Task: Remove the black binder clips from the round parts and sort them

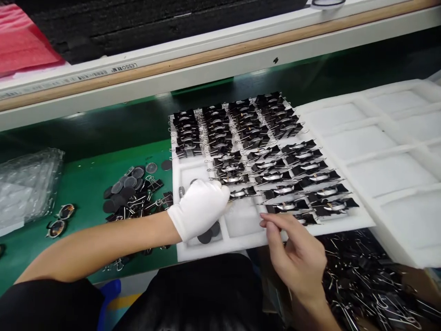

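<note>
My left hand (203, 204), in a white glove, is closed over the white foam tray (225, 246). Its fingertips meet the end of a black binder clip (244, 192), which is clamped round a small round part with a silvery rim. Bare, my right hand (298, 257) is at the tray's front edge, thumb and forefinger drawn together, with nothing visible between them. Several rows of similar clipped parts (285, 189) fill the tray's back and right. Dark round discs (206, 236) lie in the tray's front left compartment, partly hidden by the glove.
Dark discs (129, 184) and loose binder clips (138, 204) are heaped on the green table (86, 184). Two round parts (57, 227) and clear plastic trays (31, 184) lie farther left. Another foam tray (406, 174) is at right, above a mass of clips (372, 280). A shelf edge (220, 62) crosses behind.
</note>
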`<state>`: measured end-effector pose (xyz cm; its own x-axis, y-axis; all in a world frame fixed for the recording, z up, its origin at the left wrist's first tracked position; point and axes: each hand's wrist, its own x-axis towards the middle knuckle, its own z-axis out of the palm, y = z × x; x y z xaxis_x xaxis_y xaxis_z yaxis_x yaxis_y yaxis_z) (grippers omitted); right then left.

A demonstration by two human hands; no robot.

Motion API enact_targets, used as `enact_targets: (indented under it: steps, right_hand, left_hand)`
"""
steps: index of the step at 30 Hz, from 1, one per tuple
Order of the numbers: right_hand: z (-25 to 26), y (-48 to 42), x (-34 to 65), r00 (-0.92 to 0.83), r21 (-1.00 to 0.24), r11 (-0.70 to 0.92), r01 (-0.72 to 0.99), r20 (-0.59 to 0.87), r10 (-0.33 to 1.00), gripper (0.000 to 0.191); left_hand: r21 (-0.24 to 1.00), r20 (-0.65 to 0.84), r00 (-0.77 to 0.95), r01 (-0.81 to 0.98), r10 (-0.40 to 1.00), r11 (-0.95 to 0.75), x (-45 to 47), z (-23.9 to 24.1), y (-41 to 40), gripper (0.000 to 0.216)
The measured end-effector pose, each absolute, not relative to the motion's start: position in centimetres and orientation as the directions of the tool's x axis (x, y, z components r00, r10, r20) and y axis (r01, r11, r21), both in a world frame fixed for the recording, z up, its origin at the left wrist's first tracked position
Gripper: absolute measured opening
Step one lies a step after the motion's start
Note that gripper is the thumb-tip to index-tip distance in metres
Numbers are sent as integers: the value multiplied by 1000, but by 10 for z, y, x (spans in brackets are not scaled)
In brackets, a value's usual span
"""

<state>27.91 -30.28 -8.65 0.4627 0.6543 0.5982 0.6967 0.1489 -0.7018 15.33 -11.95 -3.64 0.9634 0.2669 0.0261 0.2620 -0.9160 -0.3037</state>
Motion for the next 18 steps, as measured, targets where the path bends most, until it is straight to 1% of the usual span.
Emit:
enact_targets:
  steps: [2, 3, 5, 7, 8, 10, 12, 14, 15, 17, 18]
  right_hand:
    - [-87, -297, 272, 325, -546, 151, 824, 675, 662, 40]
    - [-88, -293, 268, 271, -468, 126, 875, 689, 672, 40]
    - [-90, -285, 261, 215, -333, 30, 943, 673, 708, 40]
    - [-92, -276, 256, 214, -248, -66, 967, 636, 742, 40]
    - [-92, -272, 255, 221, -228, -96, 969, 627, 747, 39]
    - [-94, -265, 253, 237, -217, -125, 968, 630, 739, 37]
    - [-94, -261, 251, 231, -209, -120, 970, 660, 715, 36]
    - [-93, -257, 247, 183, -195, -62, 979, 694, 697, 37]
    - [-93, -256, 244, 145, -189, -13, 982, 706, 693, 38]
    - [-93, -253, 238, 62, -183, 100, 978, 715, 697, 44]
    - [-93, -251, 236, 23, -181, 150, 972, 710, 704, 47]
  left_hand:
    - [-330, 73, 960, 278, 269, -902, 151, -36, -121, 35]
    - [-340, 89, 960, 281, 267, -897, 149, -35, -120, 37]
    - [-343, 86, 967, 256, 241, -904, 141, -30, -117, 42]
    - [-321, 63, 976, 217, 208, -922, 130, -23, -111, 48]
    - [-305, 64, 977, 215, 205, -928, 125, -19, -106, 51]
    - [-279, 96, 960, 279, 263, -919, 114, -14, -96, 50]
    - [-269, 115, 945, 328, 308, -906, 106, -14, -88, 37]
    - [-258, 84, 960, 279, 266, -925, 99, -17, -86, 19]
    - [-244, 67, 975, 222, 212, -944, 96, -18, -86, 17]
    - [-208, 85, 989, 139, 124, -968, 87, -16, -88, 25]
    - [-194, 115, 986, 144, 124, -970, 79, -13, -87, 28]
